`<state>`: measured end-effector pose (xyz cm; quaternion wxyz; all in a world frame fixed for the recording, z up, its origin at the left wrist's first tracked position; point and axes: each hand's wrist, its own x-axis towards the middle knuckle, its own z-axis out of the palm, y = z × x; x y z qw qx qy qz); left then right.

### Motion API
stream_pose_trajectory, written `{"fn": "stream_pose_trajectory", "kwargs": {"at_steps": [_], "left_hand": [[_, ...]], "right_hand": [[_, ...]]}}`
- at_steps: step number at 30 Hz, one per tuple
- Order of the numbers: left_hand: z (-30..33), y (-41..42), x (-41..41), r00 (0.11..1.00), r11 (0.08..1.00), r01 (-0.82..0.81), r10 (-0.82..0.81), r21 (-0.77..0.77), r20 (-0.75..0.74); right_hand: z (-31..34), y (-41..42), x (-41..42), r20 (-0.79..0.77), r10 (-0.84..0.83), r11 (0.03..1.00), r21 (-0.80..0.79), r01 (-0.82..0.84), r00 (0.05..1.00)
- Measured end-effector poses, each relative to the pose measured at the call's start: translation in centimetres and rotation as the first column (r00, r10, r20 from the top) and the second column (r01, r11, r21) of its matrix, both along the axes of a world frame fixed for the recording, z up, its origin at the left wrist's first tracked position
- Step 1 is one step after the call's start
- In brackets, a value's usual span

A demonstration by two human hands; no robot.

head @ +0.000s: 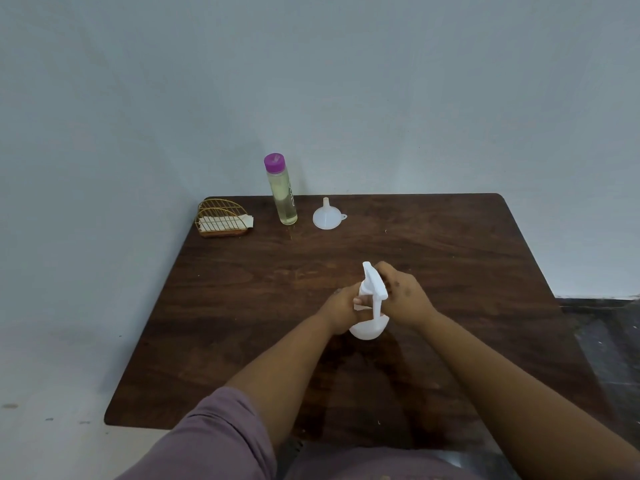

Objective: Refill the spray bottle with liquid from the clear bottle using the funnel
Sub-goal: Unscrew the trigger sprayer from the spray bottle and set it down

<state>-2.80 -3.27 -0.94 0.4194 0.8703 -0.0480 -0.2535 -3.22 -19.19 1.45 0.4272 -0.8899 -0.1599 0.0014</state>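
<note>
The left hand gripped the neck of the white spray bottle, fingers curled round it just under the trigger head. The right hand closed on the trigger head itself from the right side, fingers wrapped over its top. The bottle stood upright on the dark wooden table, near the middle of the top, its rounded white body showing below the two hands.

Well beyond the hands, toward the far edge, the clear bottle stood upright with its purple cap on, holding pale yellowish liquid nearly to the shoulder. White lettering ran down its side, too small and blurred to read. Just to its right, apart from it, the white funnel sat mouth down with its spout pointing up and a small tab at its right rim.

At the far left corner a gold wire holder held white paper napkins, close to the table edge. The bare wood between the hands and the far row lay open, as did the right half of the top. A plain pale wall rose directly behind the far edge, and pale floor ran along the left side. A mauve sleeve covered the upper left arm.
</note>
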Motion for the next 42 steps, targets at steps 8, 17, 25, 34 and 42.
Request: {"fn": "stream_pose_trajectory", "kwargs": {"at_steps": [8,17,25,34,42], "left_hand": [[0.3,-0.2,-0.1,1.000,0.995,0.021,-0.023,-0.093,-0.018],[0.1,0.1,0.1,1.000,0.996,0.024,-0.023,-0.090,0.017],[-0.3,0.2,0.2,1.000,0.998,0.023,-0.024,-0.060,-0.004],[-0.9,0.4,0.2,0.996,0.993,0.073,-0.069,-0.092,0.048],[-1.3,-0.1,0.5,0.998,0.998,0.066,-0.066,-0.003,0.010]], "right_hand": [[2.2,-2.0,1.6,-0.423,0.226,0.961,-0.050,-0.271,0.878],[-0.7,0.1,-0.3,-0.121,-0.024,0.995,0.094,0.036,0.992],[-0.4,1.0,0.2,-0.173,-0.047,0.999,-0.030,0.042,0.984],[0.0,0.8,-0.5,-0.168,-0.012,1.000,-0.012,0.010,0.986],[4.0,-0.4,0.5,-0.158,-0.024,1.000,-0.023,0.021,0.987]]}}
